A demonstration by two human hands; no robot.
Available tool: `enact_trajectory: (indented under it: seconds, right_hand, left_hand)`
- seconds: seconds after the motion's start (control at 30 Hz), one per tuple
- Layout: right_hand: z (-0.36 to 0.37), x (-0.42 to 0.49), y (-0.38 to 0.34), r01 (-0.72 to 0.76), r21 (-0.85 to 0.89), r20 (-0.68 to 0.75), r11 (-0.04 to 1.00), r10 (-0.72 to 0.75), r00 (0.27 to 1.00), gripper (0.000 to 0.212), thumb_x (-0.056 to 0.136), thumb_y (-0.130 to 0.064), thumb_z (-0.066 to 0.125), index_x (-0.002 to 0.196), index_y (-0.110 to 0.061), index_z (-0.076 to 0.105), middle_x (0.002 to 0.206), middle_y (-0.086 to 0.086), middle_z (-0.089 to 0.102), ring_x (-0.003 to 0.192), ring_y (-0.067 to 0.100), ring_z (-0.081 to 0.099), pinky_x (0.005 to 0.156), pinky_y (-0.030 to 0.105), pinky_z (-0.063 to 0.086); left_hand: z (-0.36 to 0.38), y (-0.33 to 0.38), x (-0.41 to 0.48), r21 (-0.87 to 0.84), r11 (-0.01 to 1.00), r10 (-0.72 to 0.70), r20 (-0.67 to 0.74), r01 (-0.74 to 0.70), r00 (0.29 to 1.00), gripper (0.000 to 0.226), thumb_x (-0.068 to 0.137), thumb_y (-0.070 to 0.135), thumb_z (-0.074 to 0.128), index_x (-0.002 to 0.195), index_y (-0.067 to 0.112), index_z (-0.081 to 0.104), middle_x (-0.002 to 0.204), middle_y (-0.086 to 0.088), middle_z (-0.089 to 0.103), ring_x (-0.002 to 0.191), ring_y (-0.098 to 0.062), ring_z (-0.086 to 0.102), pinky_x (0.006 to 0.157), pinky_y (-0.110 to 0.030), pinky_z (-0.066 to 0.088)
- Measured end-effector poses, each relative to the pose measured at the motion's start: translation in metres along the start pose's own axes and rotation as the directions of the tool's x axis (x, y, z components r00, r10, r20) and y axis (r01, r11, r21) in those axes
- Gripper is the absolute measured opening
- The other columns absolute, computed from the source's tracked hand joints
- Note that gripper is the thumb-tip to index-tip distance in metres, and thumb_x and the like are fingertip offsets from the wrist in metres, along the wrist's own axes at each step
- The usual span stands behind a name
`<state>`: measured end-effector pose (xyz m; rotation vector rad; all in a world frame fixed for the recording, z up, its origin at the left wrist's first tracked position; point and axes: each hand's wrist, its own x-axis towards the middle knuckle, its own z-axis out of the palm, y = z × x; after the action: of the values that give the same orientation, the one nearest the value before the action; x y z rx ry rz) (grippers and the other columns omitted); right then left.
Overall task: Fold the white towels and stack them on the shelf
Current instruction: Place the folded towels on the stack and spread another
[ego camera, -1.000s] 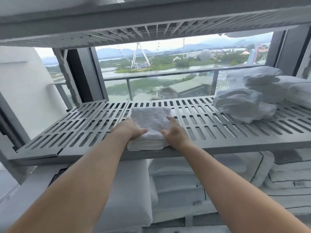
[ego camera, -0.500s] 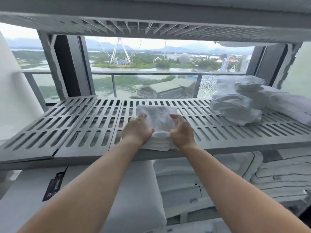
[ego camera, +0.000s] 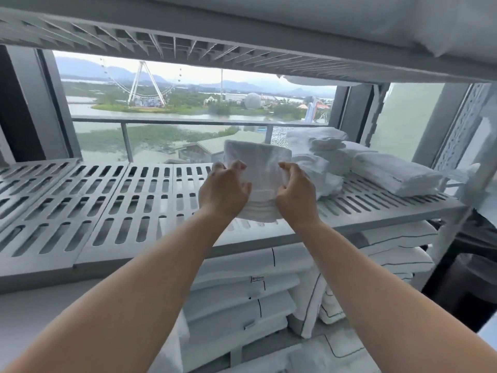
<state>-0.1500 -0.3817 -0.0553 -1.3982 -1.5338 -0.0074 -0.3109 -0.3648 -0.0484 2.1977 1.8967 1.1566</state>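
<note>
Gripping a folded white towel (ego camera: 258, 168) from either side, the two hands are both clamped on it: the left hand (ego camera: 224, 193) curls over its left edge and the right hand (ego camera: 294, 191) over its right edge, with the cloth spanning the space between them. The towel sits over the right-of-middle part of the grey slatted shelf (ego camera: 107, 211), tilted so that its far edge stands up above the shelf surface while its layered near edge hangs low over the shelf's front strip (whether that near edge touches the slats cannot be told).

On the shelf's right part, just beyond the right hand, lies a loose pile of white towels (ego camera: 317, 146), some rolled and some bunched. Further toward the shelf's right end rests a flatter folded bundle (ego camera: 395, 173), touching the pile. The shelf's left part shows only its open slots.

Above the shelf runs an upper rack (ego camera: 188, 36) with the same slotted pattern. Below the shelf, white pillows with dark piping (ego camera: 242, 292) are stacked flat. Behind the shelf a glass railing (ego camera: 188, 120) crosses the window, and past it stand water, greenery and a Ferris wheel (ego camera: 142, 82).
</note>
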Motion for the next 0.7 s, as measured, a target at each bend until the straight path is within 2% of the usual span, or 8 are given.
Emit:
enact_trajectory:
  seconds: [0.13,0.3,0.47,0.57,0.7]
  right_hand:
    - [-0.049,0.024,0.050,0.001,0.000,-0.011,1.000,-0.001,1.000,0.058,0.082,0.005,0.045,0.136,-0.013,0.054,0.132,0.005,0.061,0.127,0.022,0.050,0.107,0.026,0.034]
    - [-0.107,0.059,0.121,-0.018,0.022,-0.019,1.000,0.018,1.000,0.057,0.083,0.001,0.047,0.136,-0.018,0.052,0.133,0.005,0.059,0.126,0.022,0.051,0.108,0.038,0.042]
    - [-0.151,0.096,0.183,-0.044,0.006,-0.064,0.999,0.044,0.997,0.057,0.082,0.002,0.048,0.135,-0.016,0.054,0.130,0.005,0.061,0.125,0.022,0.051,0.101,0.026,0.036]
    - [-0.167,0.120,0.217,-0.045,-0.015,-0.086,0.999,0.044,0.995,0.057,0.082,0.003,0.047,0.135,-0.015,0.054,0.129,0.005,0.062,0.124,0.023,0.050,0.099,0.023,0.033]
    - [-0.171,0.154,0.259,-0.064,-0.041,-0.091,0.997,0.060,0.994,0.058,0.081,0.003,0.047,0.137,-0.012,0.053,0.131,0.007,0.061,0.126,0.024,0.050,0.100,0.022,0.032]
  left_hand:
    - [0.034,0.064,0.008,-0.026,1.000,0.005,-0.033,-0.005,0.999,0.046,0.091,0.040,0.062,0.136,0.035,0.052,0.125,-0.010,0.051,0.109,-0.034,0.061,0.087,-0.041,0.051]
    - [0.083,0.149,0.026,-0.045,0.999,0.018,-0.063,-0.021,0.998,0.046,0.090,0.040,0.063,0.134,0.039,0.053,0.124,-0.007,0.050,0.109,-0.033,0.061,0.083,-0.038,0.047]
    - [0.133,0.215,0.050,-0.072,0.996,0.044,-0.062,-0.048,0.997,0.045,0.087,0.040,0.063,0.132,0.038,0.055,0.121,-0.007,0.051,0.107,-0.033,0.061,0.085,-0.039,0.049]
    - [0.163,0.244,0.070,-0.118,0.990,0.066,-0.080,-0.075,0.995,0.045,0.087,0.038,0.064,0.131,0.037,0.056,0.120,-0.007,0.051,0.105,-0.033,0.060,0.079,-0.034,0.042]
    - [0.202,0.265,0.102,-0.124,0.987,0.092,-0.071,-0.101,0.993,0.045,0.087,0.042,0.063,0.131,0.039,0.054,0.117,-0.005,0.050,0.103,-0.030,0.060,0.074,-0.034,0.041]
